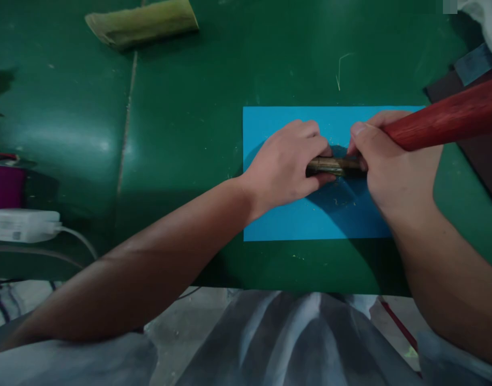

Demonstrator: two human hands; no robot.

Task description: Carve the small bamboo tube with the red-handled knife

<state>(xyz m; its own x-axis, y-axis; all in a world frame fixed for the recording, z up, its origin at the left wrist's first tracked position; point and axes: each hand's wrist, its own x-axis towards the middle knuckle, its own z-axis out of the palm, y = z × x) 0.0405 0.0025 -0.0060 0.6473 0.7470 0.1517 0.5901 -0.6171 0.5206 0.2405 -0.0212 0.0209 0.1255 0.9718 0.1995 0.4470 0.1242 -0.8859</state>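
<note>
Left hand (288,158) pinches a brownish stick (334,165) — right hand (402,169) clasps a red handle (451,115).

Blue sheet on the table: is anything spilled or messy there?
Yes, a little. Tiny pale bits lie scattered on the blue sheet near the stick, and more dot the green table past the sheet's near edge. They look odd because the sheet is otherwise plain.

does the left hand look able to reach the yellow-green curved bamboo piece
Probably not straight away: the left hand holds the slim brown stick. If it let go, the way to the curved piece looks free across the green tabletop.
</note>
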